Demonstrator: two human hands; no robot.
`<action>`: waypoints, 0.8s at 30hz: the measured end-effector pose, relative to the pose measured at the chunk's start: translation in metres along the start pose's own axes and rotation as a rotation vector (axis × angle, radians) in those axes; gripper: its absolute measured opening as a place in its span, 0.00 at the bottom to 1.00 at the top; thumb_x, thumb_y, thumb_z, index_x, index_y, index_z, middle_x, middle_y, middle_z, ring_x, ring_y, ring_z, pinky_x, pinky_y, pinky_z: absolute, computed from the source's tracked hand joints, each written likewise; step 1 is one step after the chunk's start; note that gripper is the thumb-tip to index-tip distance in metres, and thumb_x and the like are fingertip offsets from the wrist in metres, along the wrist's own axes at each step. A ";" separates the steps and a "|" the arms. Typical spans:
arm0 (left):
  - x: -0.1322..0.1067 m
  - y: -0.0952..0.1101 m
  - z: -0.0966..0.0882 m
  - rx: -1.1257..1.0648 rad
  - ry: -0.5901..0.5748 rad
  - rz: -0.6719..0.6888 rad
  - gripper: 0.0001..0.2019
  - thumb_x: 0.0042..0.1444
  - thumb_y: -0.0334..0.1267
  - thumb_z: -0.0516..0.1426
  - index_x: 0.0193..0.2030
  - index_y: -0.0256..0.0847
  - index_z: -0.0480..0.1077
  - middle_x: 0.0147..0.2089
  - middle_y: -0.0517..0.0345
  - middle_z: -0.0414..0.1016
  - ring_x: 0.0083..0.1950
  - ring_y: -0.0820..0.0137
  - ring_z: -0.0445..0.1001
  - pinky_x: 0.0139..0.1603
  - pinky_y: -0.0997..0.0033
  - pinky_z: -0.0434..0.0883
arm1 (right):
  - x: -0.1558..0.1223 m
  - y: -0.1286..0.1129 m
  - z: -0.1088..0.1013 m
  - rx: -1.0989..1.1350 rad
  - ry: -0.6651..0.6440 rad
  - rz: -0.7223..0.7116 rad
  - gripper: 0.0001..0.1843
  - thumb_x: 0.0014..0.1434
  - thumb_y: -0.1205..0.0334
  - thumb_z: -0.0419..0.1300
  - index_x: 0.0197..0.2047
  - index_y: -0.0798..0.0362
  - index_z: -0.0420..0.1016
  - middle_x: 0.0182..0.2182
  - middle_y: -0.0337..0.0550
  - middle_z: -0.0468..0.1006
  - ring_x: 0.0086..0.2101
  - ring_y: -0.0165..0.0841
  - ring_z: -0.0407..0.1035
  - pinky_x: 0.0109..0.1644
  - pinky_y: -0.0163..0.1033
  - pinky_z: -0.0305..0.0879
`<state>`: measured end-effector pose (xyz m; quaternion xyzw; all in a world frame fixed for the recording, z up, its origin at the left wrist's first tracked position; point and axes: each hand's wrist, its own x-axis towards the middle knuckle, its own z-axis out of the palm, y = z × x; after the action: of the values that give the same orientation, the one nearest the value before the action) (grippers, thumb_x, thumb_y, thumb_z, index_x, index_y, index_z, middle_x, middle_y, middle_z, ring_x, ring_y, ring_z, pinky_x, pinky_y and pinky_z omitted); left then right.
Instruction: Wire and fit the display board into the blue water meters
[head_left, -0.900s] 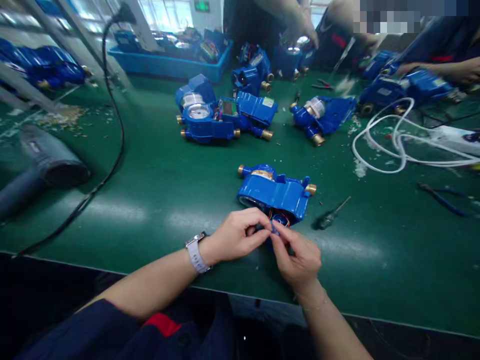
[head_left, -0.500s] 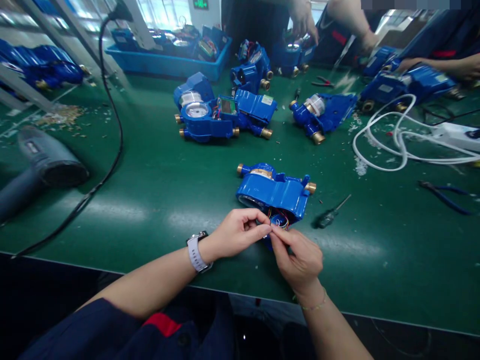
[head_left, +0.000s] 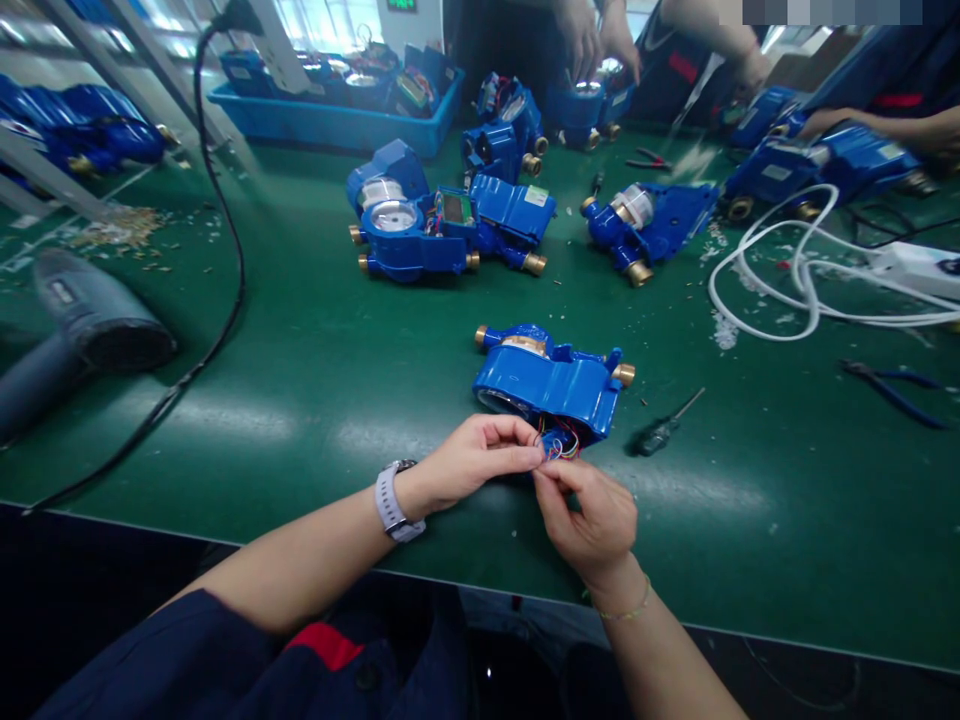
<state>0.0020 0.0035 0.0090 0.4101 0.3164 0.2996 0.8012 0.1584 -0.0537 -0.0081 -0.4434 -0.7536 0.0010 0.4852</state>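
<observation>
A blue water meter (head_left: 546,380) with brass end fittings lies on the green table (head_left: 337,380) in front of me. Thin coloured wires (head_left: 561,444) stick out of its near side. My left hand (head_left: 480,462), with a watch on its wrist, pinches these wires with thumb and forefinger. My right hand (head_left: 589,518) meets it fingertip to fingertip and pinches the same wires from below. A small screwdriver (head_left: 664,428) lies just right of the meter.
A grey heat gun (head_left: 82,330) with a black cord lies at the left. More blue meters (head_left: 442,225) sit behind, and a blue tray (head_left: 337,125) beyond. A white cable (head_left: 795,280) and blue pliers (head_left: 892,385) lie at the right. Other people's hands (head_left: 592,40) work at the far edge.
My fingertips have shifted slightly upward and closer to the meter's wires. The meter itself has not moved.
</observation>
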 end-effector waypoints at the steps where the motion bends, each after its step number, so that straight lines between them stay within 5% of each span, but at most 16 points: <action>1: 0.000 0.000 0.000 -0.001 0.005 0.002 0.16 0.43 0.44 0.69 0.30 0.34 0.72 0.29 0.62 0.72 0.30 0.78 0.66 0.36 0.75 0.63 | 0.000 0.000 0.000 0.002 -0.006 0.001 0.06 0.61 0.73 0.59 0.39 0.53 0.70 0.27 0.39 0.78 0.25 0.28 0.72 0.30 0.32 0.67; 6: 0.002 -0.001 -0.003 -0.029 0.064 0.017 0.17 0.45 0.47 0.67 0.30 0.35 0.70 0.26 0.64 0.70 0.24 0.81 0.58 0.27 0.77 0.54 | -0.001 -0.001 0.000 0.034 -0.050 0.002 0.06 0.60 0.73 0.58 0.37 0.53 0.69 0.23 0.36 0.75 0.20 0.27 0.68 0.27 0.32 0.64; 16: 0.004 0.002 -0.004 0.006 0.070 0.011 0.17 0.48 0.48 0.65 0.30 0.34 0.70 0.29 0.60 0.74 0.23 0.81 0.59 0.27 0.77 0.54 | -0.002 -0.002 -0.010 0.216 -0.153 -0.028 0.08 0.67 0.66 0.50 0.34 0.51 0.63 0.21 0.35 0.69 0.20 0.27 0.64 0.26 0.33 0.61; 20: 0.003 0.006 -0.009 0.100 0.058 0.060 0.13 0.50 0.44 0.62 0.33 0.34 0.71 0.31 0.59 0.73 0.25 0.80 0.61 0.28 0.76 0.58 | -0.003 -0.002 -0.011 0.230 -0.204 -0.037 0.14 0.66 0.63 0.52 0.27 0.51 0.63 0.18 0.35 0.65 0.18 0.27 0.60 0.24 0.34 0.56; 24: -0.002 0.013 -0.012 0.375 -0.050 0.106 0.11 0.49 0.34 0.60 0.41 0.35 0.72 0.30 0.61 0.71 0.27 0.78 0.62 0.31 0.75 0.61 | -0.005 0.000 -0.009 0.147 -0.142 0.049 0.05 0.63 0.70 0.56 0.34 0.52 0.67 0.21 0.36 0.71 0.20 0.27 0.64 0.26 0.34 0.60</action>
<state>-0.0115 0.0140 0.0149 0.5755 0.3246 0.2671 0.7015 0.1656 -0.0604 -0.0073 -0.4236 -0.7730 0.0994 0.4616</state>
